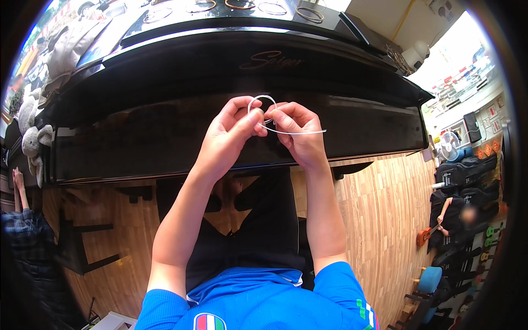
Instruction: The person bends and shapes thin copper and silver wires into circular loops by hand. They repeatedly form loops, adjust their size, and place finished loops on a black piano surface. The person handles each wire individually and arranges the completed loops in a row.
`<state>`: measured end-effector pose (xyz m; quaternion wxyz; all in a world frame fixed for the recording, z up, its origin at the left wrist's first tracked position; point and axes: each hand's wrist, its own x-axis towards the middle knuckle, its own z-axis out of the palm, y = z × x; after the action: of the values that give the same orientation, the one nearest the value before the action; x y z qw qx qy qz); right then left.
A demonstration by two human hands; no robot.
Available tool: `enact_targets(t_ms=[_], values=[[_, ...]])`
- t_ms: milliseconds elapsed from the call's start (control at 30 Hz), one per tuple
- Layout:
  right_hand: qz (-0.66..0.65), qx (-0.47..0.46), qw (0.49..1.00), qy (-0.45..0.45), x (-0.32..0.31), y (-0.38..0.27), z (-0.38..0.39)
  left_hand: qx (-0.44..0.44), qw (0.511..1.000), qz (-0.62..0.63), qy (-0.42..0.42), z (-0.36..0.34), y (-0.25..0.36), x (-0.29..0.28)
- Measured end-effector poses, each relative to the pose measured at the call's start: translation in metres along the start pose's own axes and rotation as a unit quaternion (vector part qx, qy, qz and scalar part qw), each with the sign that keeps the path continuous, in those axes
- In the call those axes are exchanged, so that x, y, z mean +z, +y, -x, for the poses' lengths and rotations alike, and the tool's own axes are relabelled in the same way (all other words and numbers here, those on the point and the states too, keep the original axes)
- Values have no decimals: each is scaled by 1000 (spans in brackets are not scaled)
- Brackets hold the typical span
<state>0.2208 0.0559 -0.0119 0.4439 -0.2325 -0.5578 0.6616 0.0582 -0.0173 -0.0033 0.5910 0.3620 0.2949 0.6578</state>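
Hands: my left hand [237, 126] and right hand [300, 129] each pinch the white string [264, 96] | Place: its loop stands between them, near side of the black piano [148, 129], free end pointing right | Technique: light, even pinches should keep the loop round, the end unkinked.

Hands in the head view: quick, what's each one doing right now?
Left hand: closed, pinching a thin white cord between thumb and fingers.
Right hand: closed, pinching the same cord, its free end sticking out.
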Motion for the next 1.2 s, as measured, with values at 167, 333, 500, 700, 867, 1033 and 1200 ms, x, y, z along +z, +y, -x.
enact_targets(t_ms=[167,333,500,700,867,1033,1200], values=[[26,2,1000,-5,0,-1,0,24,997,-71,34,-1,-7,-1],[4,-14,1000,1,-3,2,0,7,988,-145,46,5,0,2],[-39,-32,999,8,0,1,-1,40,968,-246,35,13,1,-3],[-78,-43,996,-14,-9,9,-3,58,947,-302,96,7,7,-3],[-63,-40,997,-9,-5,5,-2,85,964,-232,97,2,-3,-6],[-39,-43,998,-7,-5,6,-2,94,965,-232,71,6,2,1],[-17,-37,999,2,-1,3,-1,100,971,-194,93,2,-4,4]])
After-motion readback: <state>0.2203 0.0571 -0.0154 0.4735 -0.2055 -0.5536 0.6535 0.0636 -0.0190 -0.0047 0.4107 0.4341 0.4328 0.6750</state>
